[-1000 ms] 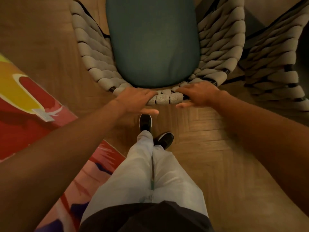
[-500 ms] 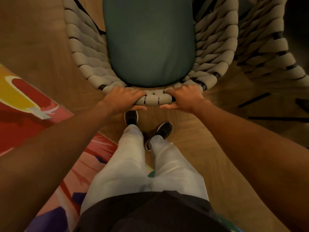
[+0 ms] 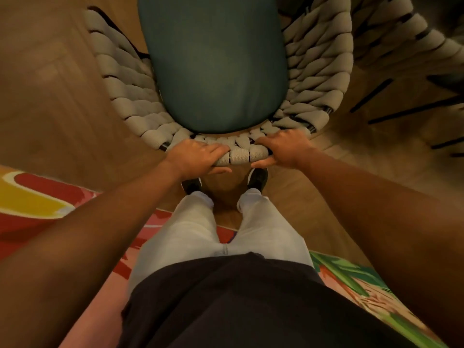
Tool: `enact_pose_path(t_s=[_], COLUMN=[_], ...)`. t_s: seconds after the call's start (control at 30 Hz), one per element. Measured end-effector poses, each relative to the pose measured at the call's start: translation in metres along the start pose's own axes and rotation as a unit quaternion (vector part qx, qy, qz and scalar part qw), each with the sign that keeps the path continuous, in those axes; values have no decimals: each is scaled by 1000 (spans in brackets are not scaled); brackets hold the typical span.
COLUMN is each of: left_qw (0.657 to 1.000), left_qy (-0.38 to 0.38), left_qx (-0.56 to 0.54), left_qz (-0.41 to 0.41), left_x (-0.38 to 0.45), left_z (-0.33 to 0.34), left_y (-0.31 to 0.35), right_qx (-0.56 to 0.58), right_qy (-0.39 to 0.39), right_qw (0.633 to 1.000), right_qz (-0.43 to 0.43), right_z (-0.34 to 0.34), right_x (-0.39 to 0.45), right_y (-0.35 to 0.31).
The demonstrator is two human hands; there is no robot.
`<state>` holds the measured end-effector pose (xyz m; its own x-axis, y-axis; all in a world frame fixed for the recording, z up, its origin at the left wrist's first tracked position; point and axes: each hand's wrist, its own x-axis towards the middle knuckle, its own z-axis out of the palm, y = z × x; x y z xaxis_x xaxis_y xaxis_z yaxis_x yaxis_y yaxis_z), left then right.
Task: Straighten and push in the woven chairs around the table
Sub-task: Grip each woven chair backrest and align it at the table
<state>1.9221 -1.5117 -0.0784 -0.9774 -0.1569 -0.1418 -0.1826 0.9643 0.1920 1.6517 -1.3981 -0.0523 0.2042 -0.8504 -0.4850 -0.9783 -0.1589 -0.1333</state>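
Observation:
A woven chair of thick grey rope with a teal seat cushion stands straight in front of me, its curved back toward me. My left hand grips the top of the backrest left of centre, fingers over the rope and thumb under it. My right hand grips the same rim right of centre, thumb below. A second woven chair shows at the upper right. The table is out of view.
Wooden parquet floor lies all round the chair. A bright red, yellow and pink rug covers the floor at my left and under me. My two dark shoes stand just behind the chair back. Black chair legs stick out at right.
The chair has moved forward with both hands holding its back. I have stepped after it, feet now side by side. The neighbouring chair has slid toward the upper right of the view.

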Motion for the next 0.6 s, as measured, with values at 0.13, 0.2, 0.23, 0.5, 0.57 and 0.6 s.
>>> enact_pose_path(t_s=[0.13,0.2,0.23,0.5,0.57,0.6], left_qw=[1000,999,998,993,993,993], left_qy=[15,16,16,-36,-43,-44], left_qx=[3,11,17,41,39,38], left_qz=[28,45,56,100,105,107], left_x=[4,8,11,50,59,63], left_z=[-11,-18,-21,-45,-49,-52], left_y=[-42,-67,-80,-152,-166,-173], right_qx=[6,20,30,56,58,58], right_qy=[5,6,6,31,46,48], right_qw=[999,998,996,990,988,987], right_qz=[43,67,78,127,137,139], right_z=[-11,-18,-22,-48,-54,-58], right_x=[25,41,49,90,99,104], right_y=[-11,-16,-17,-5,-2,-1])
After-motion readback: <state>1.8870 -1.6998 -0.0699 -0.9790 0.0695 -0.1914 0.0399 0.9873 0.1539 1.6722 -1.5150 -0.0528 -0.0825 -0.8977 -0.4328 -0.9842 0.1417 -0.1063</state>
